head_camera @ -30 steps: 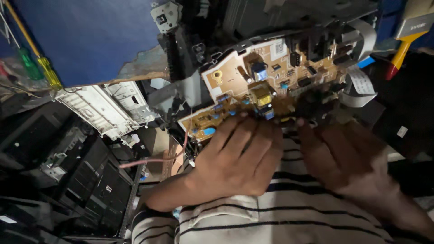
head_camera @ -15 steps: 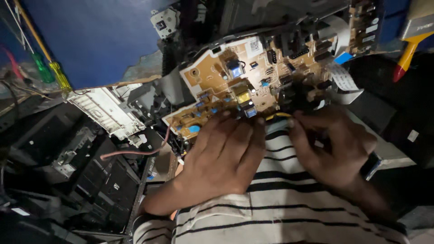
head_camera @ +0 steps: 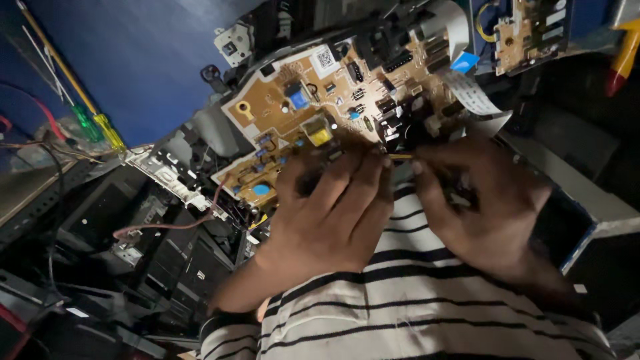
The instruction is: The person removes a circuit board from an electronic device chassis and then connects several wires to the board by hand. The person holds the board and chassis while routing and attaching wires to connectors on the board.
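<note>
Since half a second ago the tan circuit board [head_camera: 313,127] has slid up and to the right in the head view, so more of its lower-left end shows, and a second, smaller board [head_camera: 527,30] has come into sight well above the right hand. Both hands have stayed at the board's lower edge.

Far to the left of the left hand, two screwdrivers [head_camera: 93,123] with green and yellow handles lie against the blue surface [head_camera: 133,60]. Nearer, a white ribbed plastic part [head_camera: 170,177] sits just beside the board's lower-left end, and a reddish wire [head_camera: 173,223] loops below it over dark machine parts [head_camera: 133,253].

The left hand [head_camera: 333,213] lies palm down with its fingers bent and close together, fingertips pressed on the board's lower edge near a yellow block [head_camera: 320,135]. Whether it grips anything under the fingers cannot be told. Above it on the board are a blue square part [head_camera: 298,100] and, near the top edge, a small white square label [head_camera: 325,59] with a dark printed pattern.

Between the two hands a thin yellowish piece [head_camera: 400,157] shows. The right hand [head_camera: 483,207] has its fingers curled and drawn together, fingertips meeting that piece and pinching it at the board's edge. Above this hand a flat white ribbon cable [head_camera: 470,93] with a blue tab [head_camera: 463,62] bends away from the board. Below both hands lies striped black-and-white cloth [head_camera: 413,307].
</note>
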Motion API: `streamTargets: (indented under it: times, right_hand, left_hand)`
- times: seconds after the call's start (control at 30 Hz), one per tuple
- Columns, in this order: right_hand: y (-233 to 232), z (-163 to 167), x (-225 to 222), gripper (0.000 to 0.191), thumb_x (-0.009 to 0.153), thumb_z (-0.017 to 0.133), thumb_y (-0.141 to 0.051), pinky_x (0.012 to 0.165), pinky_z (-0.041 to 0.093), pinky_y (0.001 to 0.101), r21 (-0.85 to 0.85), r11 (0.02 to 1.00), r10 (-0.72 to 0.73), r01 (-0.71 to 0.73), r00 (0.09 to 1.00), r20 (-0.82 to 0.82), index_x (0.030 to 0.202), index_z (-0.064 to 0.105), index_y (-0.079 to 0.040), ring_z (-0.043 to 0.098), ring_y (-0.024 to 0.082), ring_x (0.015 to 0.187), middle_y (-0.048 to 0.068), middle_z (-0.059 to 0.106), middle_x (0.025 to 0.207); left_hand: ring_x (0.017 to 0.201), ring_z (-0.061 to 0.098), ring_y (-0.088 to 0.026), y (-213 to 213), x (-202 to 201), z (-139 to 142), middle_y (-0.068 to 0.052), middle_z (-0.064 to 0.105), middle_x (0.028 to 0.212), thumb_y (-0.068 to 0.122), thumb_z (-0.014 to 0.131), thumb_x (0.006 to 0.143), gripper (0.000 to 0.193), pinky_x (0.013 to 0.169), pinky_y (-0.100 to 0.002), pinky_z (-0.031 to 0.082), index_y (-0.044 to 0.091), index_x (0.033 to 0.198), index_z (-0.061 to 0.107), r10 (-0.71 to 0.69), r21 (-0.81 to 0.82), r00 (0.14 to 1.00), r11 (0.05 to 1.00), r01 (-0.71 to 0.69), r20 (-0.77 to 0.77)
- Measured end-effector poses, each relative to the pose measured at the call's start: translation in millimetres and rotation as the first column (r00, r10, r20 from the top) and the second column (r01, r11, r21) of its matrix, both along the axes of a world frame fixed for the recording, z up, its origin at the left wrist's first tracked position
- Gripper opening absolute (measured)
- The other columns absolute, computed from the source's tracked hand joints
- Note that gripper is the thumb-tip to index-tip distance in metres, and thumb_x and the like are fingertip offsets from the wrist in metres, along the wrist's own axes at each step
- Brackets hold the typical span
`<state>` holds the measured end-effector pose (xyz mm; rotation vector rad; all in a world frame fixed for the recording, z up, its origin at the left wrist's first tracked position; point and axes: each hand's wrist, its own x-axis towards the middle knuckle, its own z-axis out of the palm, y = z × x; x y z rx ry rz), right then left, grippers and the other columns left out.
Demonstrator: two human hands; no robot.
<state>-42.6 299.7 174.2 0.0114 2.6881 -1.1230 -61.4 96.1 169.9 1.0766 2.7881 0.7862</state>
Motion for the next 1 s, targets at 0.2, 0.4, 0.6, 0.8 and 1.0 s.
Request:
streamTargets:
  times: [0.2,0.4,0.6,0.8,1.0]
  right_hand:
    - [-4.4,8.3,-9.7,0.016,0.087,0.078,0.005,0.058,0.054,0.0311,0.064,0.997,0.034,-0.032,0.999,-0.039,0.098,0.068,0.007,0.070,0.021,0.068,0.017,0.068,0.084]
    - [-4.2,13.5,-21.6,0.015,0.084,0.079,0.005,0.055,0.054,0.0327,0.107,0.989,0.095,-0.098,0.995,0.034,0.094,0.069,0.007,0.069,0.022,0.064,0.017,0.069,0.081]
    - [-5.3,12.6,-23.5,0.015,0.090,0.075,0.006,0.062,0.055,0.0347,0.151,0.976,0.167,-0.159,0.985,-0.041,0.101,0.065,0.005,0.071,0.026,0.076,0.018,0.069,0.095]
    - [1.1,9.4,-27.0,0.015,0.095,0.075,0.007,0.061,0.053,0.0379,0.271,0.917,0.341,-0.294,0.929,-0.146,0.105,0.064,0.002,0.067,0.031,0.077,0.018,0.065,0.094]
    - [11.2,-2.5,-43.3,0.011,0.092,0.071,0.009,0.058,0.053,0.0358,0.414,0.786,0.586,-0.459,0.767,-0.262,0.101,0.065,0.004,0.067,0.025,0.073,0.015,0.064,0.087]
  left_hand:
    - [0.109,0.061,-0.023,3.3,3.1,-1.4,-0.006,0.065,0.122,0.018,0.068,0.086,0.031,0.097,-0.046,0.042,0.006,0.114,0.076,0.037,-0.047,0.999,0.998,-0.038,-0.023]
    - [0.116,0.057,-0.023,5.6,3.8,-6.8,-0.003,0.062,0.127,0.015,0.068,0.094,0.022,0.102,-0.049,0.038,0.010,0.114,0.074,0.074,-0.068,0.994,0.994,-0.080,-0.081]
    - [0.112,0.058,-0.019,6.9,3.4,-6.9,-0.002,0.062,0.117,0.018,0.067,0.089,0.027,0.097,-0.047,0.039,0.012,0.113,0.075,0.076,-0.070,0.993,0.994,-0.082,-0.090]
    - [0.117,0.057,-0.020,9.4,4.3,-8.2,-0.001,0.060,0.119,0.019,0.067,0.089,0.027,0.099,-0.046,0.038,0.012,0.115,0.074,0.113,-0.004,0.992,0.994,-0.114,-0.057]
    - [0.113,0.056,-0.019,12.4,8.4,-13.1,0.000,0.060,0.117,0.021,0.069,0.087,0.020,0.104,-0.045,0.039,0.014,0.105,0.076,0.128,-0.024,0.986,0.991,-0.131,-0.103]
